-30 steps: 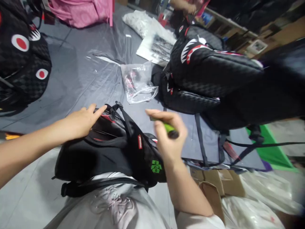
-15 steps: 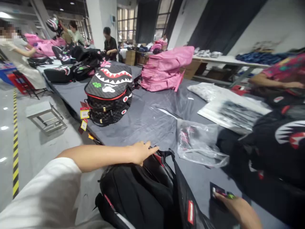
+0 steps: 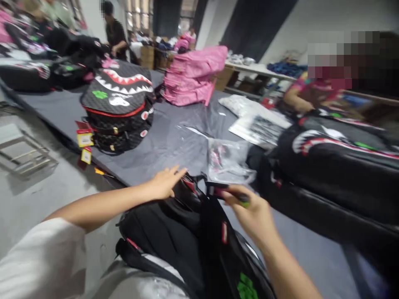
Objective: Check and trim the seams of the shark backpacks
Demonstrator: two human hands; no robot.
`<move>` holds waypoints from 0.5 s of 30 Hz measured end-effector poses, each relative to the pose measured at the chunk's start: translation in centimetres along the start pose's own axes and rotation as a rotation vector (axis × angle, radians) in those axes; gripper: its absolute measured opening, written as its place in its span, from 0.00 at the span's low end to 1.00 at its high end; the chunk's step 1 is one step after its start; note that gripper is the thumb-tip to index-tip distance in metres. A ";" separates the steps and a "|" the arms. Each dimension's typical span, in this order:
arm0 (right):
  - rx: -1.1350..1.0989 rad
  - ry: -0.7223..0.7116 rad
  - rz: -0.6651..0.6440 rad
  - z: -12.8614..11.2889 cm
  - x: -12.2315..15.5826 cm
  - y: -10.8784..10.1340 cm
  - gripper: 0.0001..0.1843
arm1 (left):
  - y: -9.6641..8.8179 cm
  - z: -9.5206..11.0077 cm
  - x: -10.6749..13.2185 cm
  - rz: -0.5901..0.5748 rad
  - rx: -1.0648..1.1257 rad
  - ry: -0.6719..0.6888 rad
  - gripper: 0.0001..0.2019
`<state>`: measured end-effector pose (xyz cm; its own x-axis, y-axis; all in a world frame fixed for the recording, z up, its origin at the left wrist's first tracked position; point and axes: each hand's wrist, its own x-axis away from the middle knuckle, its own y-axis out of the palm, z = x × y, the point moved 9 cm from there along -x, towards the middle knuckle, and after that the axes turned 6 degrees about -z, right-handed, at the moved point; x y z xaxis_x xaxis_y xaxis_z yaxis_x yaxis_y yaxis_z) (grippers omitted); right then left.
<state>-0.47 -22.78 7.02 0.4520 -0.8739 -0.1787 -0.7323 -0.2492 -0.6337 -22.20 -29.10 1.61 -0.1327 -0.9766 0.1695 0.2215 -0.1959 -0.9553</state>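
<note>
A black backpack (image 3: 174, 232) leans against me at the near edge of the grey table (image 3: 174, 145). My left hand (image 3: 163, 182) lies flat on its top, fingers stretched out. My right hand (image 3: 252, 214) is closed on a small green-tipped tool and a dark tag (image 3: 216, 189), held just above the backpack's top handle. The tool is blurred and I cannot name it.
A stack of shark-mouth backpacks (image 3: 120, 106) stands at the table's left. Pink backpacks (image 3: 195, 74) are piled behind. A clear plastic bag (image 3: 229, 162) lies mid-table. Black shark backpacks (image 3: 330, 166) fill the right. A person (image 3: 305, 93) sits opposite; others stand far back.
My right hand has risen from the table surface at the right to the backpack's top, now holding a dark tag. The left hand stays on the backpack. The view has swung slightly.
</note>
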 end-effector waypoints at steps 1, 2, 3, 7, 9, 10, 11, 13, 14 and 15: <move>-0.013 -0.065 -0.048 -1.9 0.2 1.5 0.13 | 0.3 -0.8 0.4 0.041 0.093 -0.025 0.44; 0.001 -0.116 -0.073 -3.3 0.4 2.7 0.11 | 0.5 -1.6 1.1 0.104 0.207 -0.049 0.40; 0.023 -0.156 -0.090 -4.2 0.7 3.5 0.09 | 0.8 -2.5 1.9 0.177 0.326 -0.066 0.36; 0.132 -0.213 -0.128 -5.2 1.4 5.2 0.06 | 2.9 -4.3 6.0 0.319 0.561 -0.057 0.31; 0.186 -0.211 -0.179 -5.3 1.4 6.3 0.06 | 3.8 -4.5 7.3 0.336 0.553 -0.066 0.32; 0.218 -0.200 -0.231 -5.4 1.2 7.2 0.07 | 4.1 -4.5 7.7 0.350 0.544 -0.072 0.33; 0.259 -0.183 -0.300 -5.4 1.2 8.4 0.09 | 4.3 -4.5 7.9 0.365 0.534 -0.074 0.34; 0.377 -0.152 -0.471 -5.6 1.3 11.0 0.13 | 4.5 -4.5 8.0 0.380 0.512 -0.065 0.36; 0.454 -0.147 -0.555 -5.6 1.5 12.3 0.14 | 4.6 -4.4 8.0 0.379 0.500 -0.055 0.36; 0.532 -0.151 -0.622 -5.7 1.7 13.4 0.15 | 4.8 -4.3 7.9 0.376 0.486 -0.042 0.36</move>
<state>-12.41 -29.97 2.53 0.7857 -0.5671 0.2471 -0.0046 -0.4048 -0.9144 -26.36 -37.40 -2.62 0.0756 -0.9875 -0.1385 0.6623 0.1536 -0.7334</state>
